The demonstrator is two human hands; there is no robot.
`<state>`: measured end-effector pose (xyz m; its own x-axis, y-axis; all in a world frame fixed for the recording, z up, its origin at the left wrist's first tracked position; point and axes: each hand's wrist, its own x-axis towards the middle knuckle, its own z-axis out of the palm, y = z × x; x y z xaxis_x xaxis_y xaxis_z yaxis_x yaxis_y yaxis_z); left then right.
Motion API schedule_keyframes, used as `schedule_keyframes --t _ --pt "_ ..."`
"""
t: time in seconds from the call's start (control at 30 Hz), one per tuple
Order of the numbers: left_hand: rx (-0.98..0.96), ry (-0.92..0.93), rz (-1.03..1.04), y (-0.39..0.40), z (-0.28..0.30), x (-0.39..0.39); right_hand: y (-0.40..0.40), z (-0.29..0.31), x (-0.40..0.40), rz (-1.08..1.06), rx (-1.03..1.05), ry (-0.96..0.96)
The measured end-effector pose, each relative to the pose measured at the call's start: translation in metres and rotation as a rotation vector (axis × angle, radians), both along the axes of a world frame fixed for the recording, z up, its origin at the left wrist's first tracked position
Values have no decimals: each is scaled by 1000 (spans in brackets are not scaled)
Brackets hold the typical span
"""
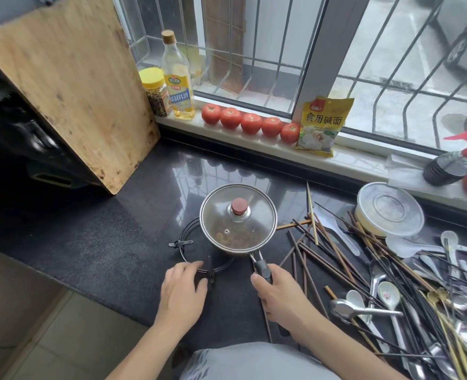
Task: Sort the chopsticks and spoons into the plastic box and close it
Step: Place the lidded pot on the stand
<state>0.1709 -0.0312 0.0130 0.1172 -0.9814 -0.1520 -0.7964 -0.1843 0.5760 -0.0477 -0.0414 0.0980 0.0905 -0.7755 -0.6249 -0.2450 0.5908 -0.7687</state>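
The pot handle (262, 271) is gripped by the right hand (277, 293); the left hand (183, 289) is rested open at 9 o'clock; chopsticks (336, 250) are scattered at 3 o'clock.

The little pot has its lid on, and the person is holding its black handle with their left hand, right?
Not quite. The head view shows the right hand holding the black handle of the pot. The left hand rests on the black ring stand beside it. The lid is on.
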Motion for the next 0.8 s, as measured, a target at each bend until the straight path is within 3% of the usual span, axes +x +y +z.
schedule_keyframes --t 0.1,0.17,0.3,0.47,0.67,0.8 --pt "229 514 313 12 26 -7 0 -6 14 57 46 -66" --pt "250 651 412 11 31 -10 0 -7 24 74 55 -83" --pt "102 319 497 -30 7 22 2 -5 27 7 64 -122" --pt "162 -140 -12 -73 -14 75 8 -3 15 -19 46 -83" --pt "96 -352 -205 -96 -15 89 11 -4 6 -10 56 -81" --pt "58 -396 -246 -99 -18 89 10 -9 6 33 42 -28"
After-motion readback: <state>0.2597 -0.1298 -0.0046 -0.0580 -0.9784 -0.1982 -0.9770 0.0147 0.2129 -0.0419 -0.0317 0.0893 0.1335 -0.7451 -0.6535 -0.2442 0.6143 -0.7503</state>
